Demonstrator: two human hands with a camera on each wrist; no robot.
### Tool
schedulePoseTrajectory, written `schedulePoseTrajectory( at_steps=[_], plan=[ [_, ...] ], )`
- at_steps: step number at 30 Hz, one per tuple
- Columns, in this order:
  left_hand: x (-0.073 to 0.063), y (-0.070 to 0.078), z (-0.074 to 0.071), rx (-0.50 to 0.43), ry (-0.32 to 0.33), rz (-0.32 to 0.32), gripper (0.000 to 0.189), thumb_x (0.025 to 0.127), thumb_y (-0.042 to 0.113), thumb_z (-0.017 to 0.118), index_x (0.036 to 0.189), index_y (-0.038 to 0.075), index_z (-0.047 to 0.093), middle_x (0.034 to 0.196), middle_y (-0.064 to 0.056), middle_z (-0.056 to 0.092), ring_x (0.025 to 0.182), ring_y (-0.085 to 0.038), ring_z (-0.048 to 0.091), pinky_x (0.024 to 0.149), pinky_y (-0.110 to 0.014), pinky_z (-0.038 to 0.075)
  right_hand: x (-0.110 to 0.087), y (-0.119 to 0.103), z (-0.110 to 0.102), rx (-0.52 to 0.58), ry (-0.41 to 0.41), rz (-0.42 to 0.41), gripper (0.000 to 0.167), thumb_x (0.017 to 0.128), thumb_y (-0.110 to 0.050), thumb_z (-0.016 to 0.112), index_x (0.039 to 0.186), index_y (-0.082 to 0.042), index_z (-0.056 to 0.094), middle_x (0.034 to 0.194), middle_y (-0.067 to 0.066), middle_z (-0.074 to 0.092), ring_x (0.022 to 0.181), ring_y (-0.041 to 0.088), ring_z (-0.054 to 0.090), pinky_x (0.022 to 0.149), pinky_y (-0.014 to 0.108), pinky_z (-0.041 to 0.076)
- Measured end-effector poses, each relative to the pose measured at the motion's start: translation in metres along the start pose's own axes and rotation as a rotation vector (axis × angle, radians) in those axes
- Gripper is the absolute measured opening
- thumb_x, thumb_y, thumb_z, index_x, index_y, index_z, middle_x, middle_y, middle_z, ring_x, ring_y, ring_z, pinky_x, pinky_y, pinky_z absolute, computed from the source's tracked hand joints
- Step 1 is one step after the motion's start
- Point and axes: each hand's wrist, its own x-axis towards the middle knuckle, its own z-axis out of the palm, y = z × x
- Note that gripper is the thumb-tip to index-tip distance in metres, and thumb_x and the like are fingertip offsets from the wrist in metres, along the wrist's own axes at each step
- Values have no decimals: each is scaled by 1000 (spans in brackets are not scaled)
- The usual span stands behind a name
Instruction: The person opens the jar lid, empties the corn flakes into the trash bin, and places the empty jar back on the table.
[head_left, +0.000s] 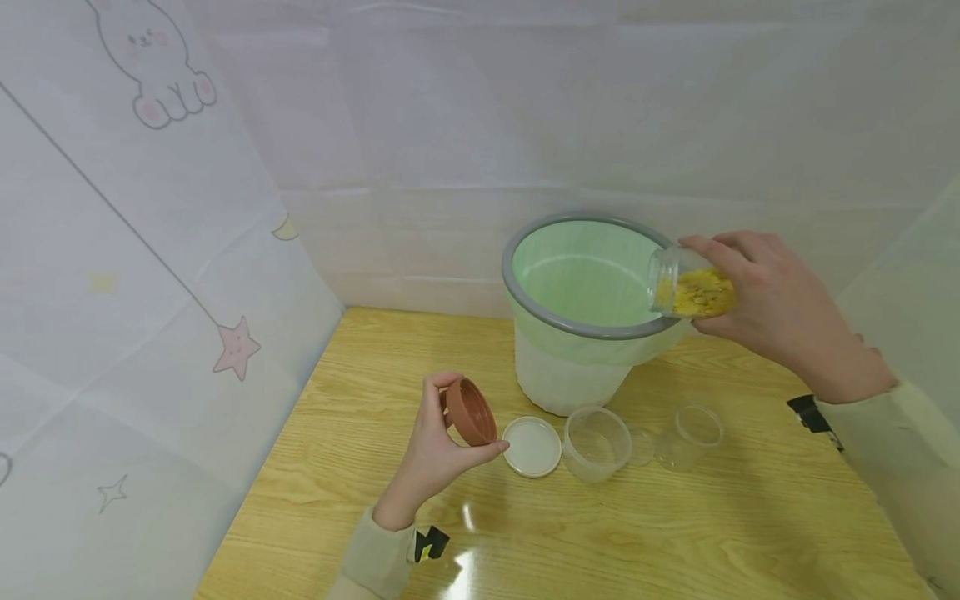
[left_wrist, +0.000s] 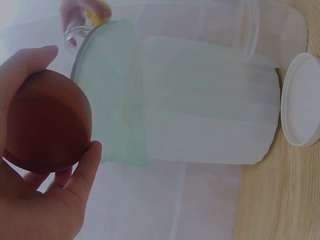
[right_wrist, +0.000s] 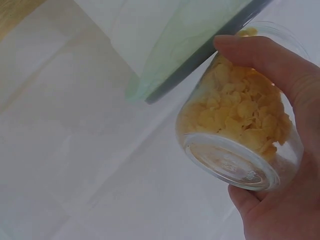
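My right hand (head_left: 772,300) grips a clear glass jar (right_wrist: 235,172) around its side. Yellow flakes (right_wrist: 240,107) fill much of the jar, which lies tilted with its mouth over the grey rim of a trash can (head_left: 573,379). A pale green liner bag (head_left: 577,275) covers the inside of the can and folds over its edge. Lower and to the left, my left hand (head_left: 435,462) holds a reddish-brown round lid (head_left: 471,412) by its edge, between thumb and fingers. In the left wrist view the lid's brown face turns toward the camera.
On the wooden table (head_left: 315,475), in front of the can, stand a white round lid (head_left: 532,447), a translucent plastic tub (head_left: 596,450), a small clear disc (head_left: 640,447) and a clear cup (head_left: 686,442). White patterned sheets (head_left: 420,150) hang behind and at the left.
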Motion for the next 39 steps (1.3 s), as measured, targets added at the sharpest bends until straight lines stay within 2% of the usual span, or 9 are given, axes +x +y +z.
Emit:
schedulePoseTrajectory(
  at_steps=[9,16,23,32,39],
  plan=[
    [0,1,0,-1,-1,5,94,68,19,98,138,11,36,132,-5,48,120,-22,53,99,-44,50,1,-3,-1,-19,-22,1,99,55,-7,94,145,-8,53,124,23,55,111,49,48,89,65,42],
    [0,2,1,-2,0,-3,91,69,20,98,137,18,37,131,-4,49,119,-21,54,100,-43,50,3,-3,-1,-60,-48,-14,102,55,-6,95,147,-9,51,126,24,54,116,49,46,92,65,41],
    [0,2,1,-5,-13,-11,90,70,20,97,137,19,37,131,-3,49,119,-20,54,100,-41,50,5,-3,-1,-86,-25,-32,98,54,-5,92,143,-9,53,122,25,55,112,50,48,90,67,43],
    [1,2,1,-4,-17,-4,93,69,20,97,139,13,36,132,-5,48,120,-21,52,100,-46,49,8,-4,0,-116,-4,-94,104,48,-3,95,143,-8,54,121,27,57,111,51,49,91,67,44],
    [1,2,2,-5,-20,-2,92,70,21,97,138,16,36,133,-5,48,120,-21,53,100,-44,49,9,-3,1,-135,11,-120,105,46,-2,95,143,-8,54,119,27,57,108,51,51,92,67,43]
  ],
)
